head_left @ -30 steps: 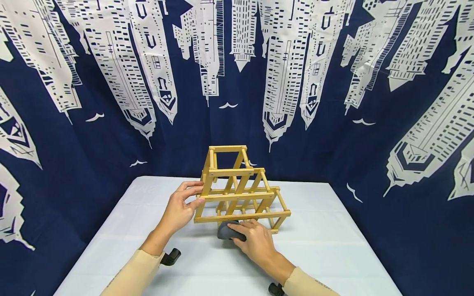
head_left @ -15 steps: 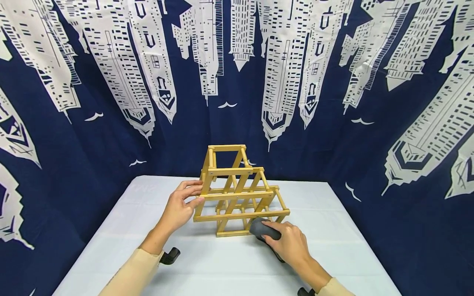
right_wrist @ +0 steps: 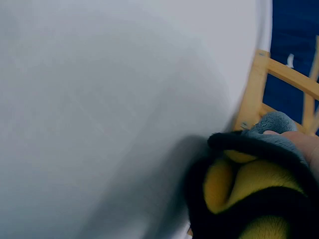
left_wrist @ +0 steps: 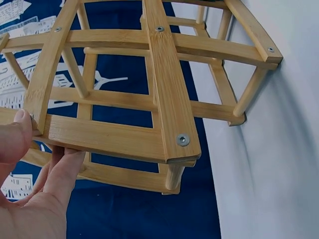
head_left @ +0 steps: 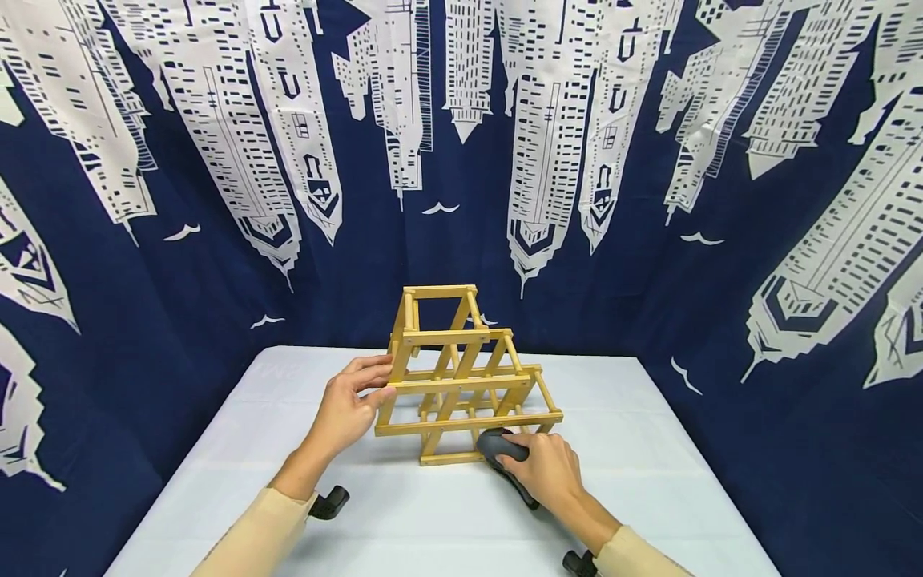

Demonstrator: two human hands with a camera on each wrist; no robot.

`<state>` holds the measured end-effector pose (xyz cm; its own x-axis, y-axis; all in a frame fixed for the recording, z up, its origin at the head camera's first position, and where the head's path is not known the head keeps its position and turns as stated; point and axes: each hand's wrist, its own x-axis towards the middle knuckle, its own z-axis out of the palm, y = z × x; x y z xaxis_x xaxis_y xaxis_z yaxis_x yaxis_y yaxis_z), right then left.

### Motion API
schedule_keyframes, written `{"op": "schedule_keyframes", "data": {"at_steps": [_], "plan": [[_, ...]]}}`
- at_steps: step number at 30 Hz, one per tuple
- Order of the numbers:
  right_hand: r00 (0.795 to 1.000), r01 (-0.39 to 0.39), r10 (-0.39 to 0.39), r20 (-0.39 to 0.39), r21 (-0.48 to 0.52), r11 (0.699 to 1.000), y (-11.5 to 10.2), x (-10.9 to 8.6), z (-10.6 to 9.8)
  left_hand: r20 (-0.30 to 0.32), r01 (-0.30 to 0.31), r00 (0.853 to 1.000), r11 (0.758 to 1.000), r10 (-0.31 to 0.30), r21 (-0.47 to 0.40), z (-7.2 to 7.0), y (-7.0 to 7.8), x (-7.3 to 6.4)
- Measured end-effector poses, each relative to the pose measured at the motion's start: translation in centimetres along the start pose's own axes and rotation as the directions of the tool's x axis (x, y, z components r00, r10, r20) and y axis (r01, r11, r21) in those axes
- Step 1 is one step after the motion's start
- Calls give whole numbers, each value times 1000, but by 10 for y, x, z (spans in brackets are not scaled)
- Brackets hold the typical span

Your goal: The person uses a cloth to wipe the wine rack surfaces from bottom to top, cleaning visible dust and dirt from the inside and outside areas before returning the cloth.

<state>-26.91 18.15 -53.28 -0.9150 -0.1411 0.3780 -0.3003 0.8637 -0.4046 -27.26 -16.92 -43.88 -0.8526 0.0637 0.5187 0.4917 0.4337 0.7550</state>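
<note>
A stepped rack of light wooden slats and dowels [head_left: 461, 385] stands mid-table. My left hand [head_left: 356, 403] grips its left side, thumb on the front of a slat and fingers behind, as the left wrist view shows on the slat [left_wrist: 104, 137]. In my right hand [head_left: 551, 469] is a soft plush thing [head_left: 497, 443], grey on top with a dark edge, held at the rack's lower front. Up close in the right wrist view, the plush thing [right_wrist: 259, 184] shows black bands and yellow folds beside the grey. Its kind I cannot tell.
A white cloth covers the table [head_left: 404, 529]. Behind it hangs a dark blue curtain [head_left: 461, 240] with white buildings printed upside down. Black devices [head_left: 330, 502] sit at both wrists.
My right hand has moved right along the rack's lower front with the plush thing, then slightly back left, uncovering a bottom slat. The left hand and the rack stay nearly still.
</note>
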Motion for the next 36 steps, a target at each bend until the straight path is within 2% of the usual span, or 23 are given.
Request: {"op": "schedule_keyframes", "data": {"at_steps": [4, 6, 11, 14, 17, 20, 24, 27, 32, 36], "plan": [[999, 16, -15, 49, -16, 1000, -1, 1, 7, -11, 3, 1000, 1000, -3, -8, 2, 0, 1], [999, 13, -13, 41, -18, 1000, 0, 0, 8, -13, 8, 1000, 1000, -9, -24, 3, 1, 1], [999, 2, -2, -40, 14, 1000, 0, -3, 2, -6, 12, 1000, 998, -12, -65, 4, 1, -1], [994, 21, -17, -104, 44, 999, -1, -5, -6, -1, 2, 1000, 997, -2, -75, 5, 1, -1], [989, 39, -34, -141, 26, 999, -2, -4, -7, -12, -4, 1000, 997, 3, -72, 4, 2, -1], [992, 59, -61, -114, -25, 998, -3, -1, -4, -15, -11, 1000, 998, 10, -64, 3, 2, 0], [996, 93, -92, 14, -78, 993, -6, 3, 2, -13, -5, 1000, 999, 4, -54, 2, 3, 0], [993, 100, -93, 73, -102, 990, -6, 5, 4, -16, -5, 1000, 999, 4, -44, 1, 3, 1], [993, 96, -84, 81, -150, 984, -1, 8, -3, -12, 5, 1000, 999, -6, -48, 2, 3, 2], [993, 117, -106, 58, -248, 962, 8, 5, -12, 0, 23, 1000, 998, -23, -60, 3, 3, 2]]}}
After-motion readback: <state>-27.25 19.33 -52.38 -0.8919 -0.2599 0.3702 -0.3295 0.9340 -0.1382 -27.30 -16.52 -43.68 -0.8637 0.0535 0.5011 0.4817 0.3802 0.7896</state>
